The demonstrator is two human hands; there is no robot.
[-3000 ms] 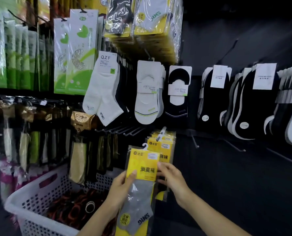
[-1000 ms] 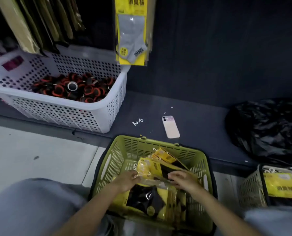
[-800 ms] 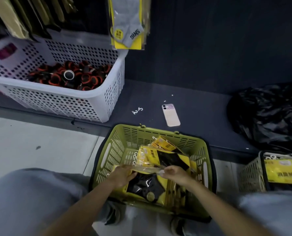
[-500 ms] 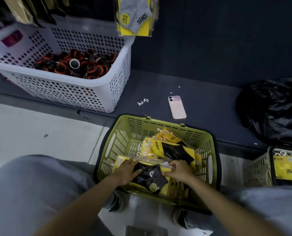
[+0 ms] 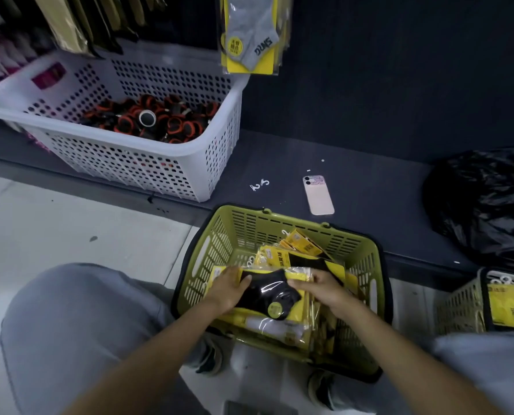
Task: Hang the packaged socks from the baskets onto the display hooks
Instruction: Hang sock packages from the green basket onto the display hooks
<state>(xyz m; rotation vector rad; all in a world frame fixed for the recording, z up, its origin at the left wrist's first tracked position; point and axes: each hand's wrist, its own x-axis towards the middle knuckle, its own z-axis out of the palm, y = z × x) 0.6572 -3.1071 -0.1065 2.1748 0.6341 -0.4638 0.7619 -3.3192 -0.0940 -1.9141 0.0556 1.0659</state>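
A green basket (image 5: 243,226) stands on the floor in front of me, filled with yellow sock packs. Both hands are inside it on one pack of black socks (image 5: 267,292). My left hand (image 5: 227,289) grips the pack's left end. My right hand (image 5: 321,287) pinches its right end. More yellow packs (image 5: 302,245) lie behind and under it. A hung pack of grey socks (image 5: 251,34) dangles from the display at the top.
A white perforated basket (image 5: 136,163) with black-and-orange rolls sits on the dark ledge at left. A pink phone (image 5: 318,194) lies on the ledge, a black plastic bag (image 5: 486,199) at right. A second basket (image 5: 459,304) with yellow packs stands at the right edge.
I looked down from the display to the green basket. Both hands went from sorting loose packs to holding the black-sock pack at both ends.
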